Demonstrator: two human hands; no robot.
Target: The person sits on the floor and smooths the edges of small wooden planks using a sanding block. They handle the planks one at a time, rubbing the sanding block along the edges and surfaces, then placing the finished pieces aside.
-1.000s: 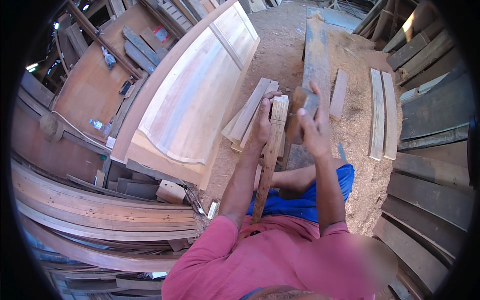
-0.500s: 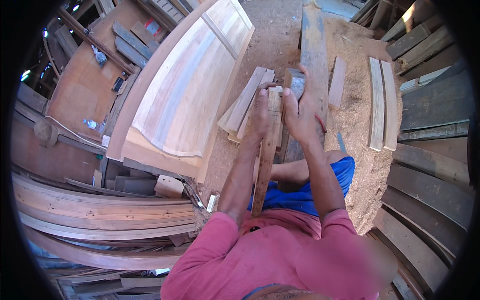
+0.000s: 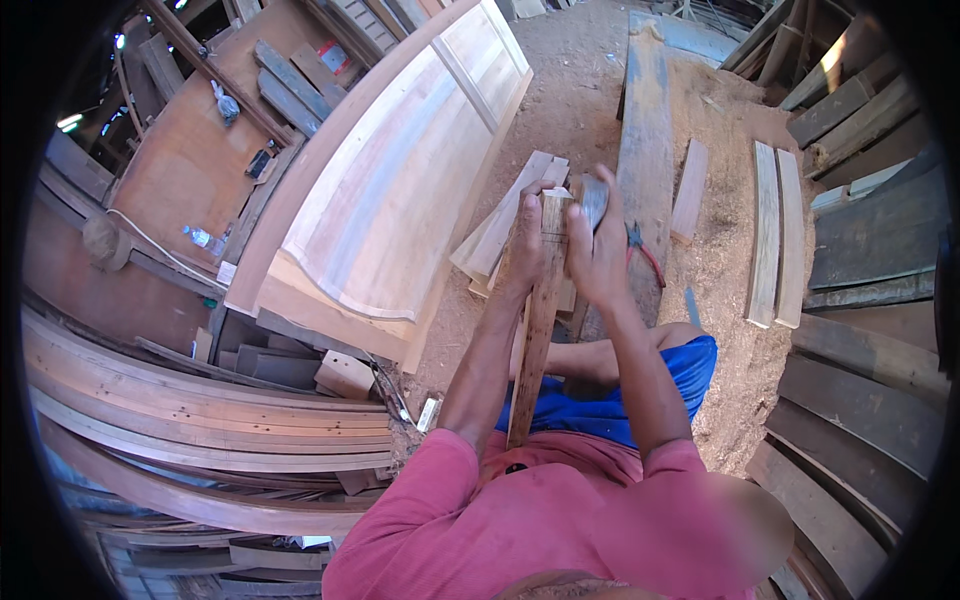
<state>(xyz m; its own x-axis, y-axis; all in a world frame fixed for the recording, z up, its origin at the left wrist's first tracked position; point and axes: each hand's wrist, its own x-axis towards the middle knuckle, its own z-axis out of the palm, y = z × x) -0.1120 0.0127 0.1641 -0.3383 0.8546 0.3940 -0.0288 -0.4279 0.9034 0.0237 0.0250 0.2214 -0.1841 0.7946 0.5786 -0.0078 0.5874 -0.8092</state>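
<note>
A long, narrow wooden strip [image 3: 535, 330] runs from my lap up to my hands, its far end squared off and pale, with pencil-like lines across it. My left hand [image 3: 526, 245] wraps that far end from the left side. In my right hand [image 3: 600, 255] is a small block with a greyish, smooth face [image 3: 593, 204], held right beside the strip's end. My right thumb lies close against the strip; whether it presses on it I cannot tell. Just right of this hand, red-handled pliers [image 3: 655, 265] lie on a weathered plank [image 3: 645, 130].
Several short boards [image 3: 505, 210] are stacked beyond my left hand. A large pale wooden panel [image 3: 380, 200] lies to the left. On the sawdust at right rest one short board [image 3: 689, 190] and two longer boards [image 3: 763, 230]. Curved planks [image 3: 210, 410] are piled at lower left.
The whole view has shifted slightly, with the scene lower and to the right. The block in my right hand has turned, and the pliers show more fully beside it. My left hand keeps its hold.
</note>
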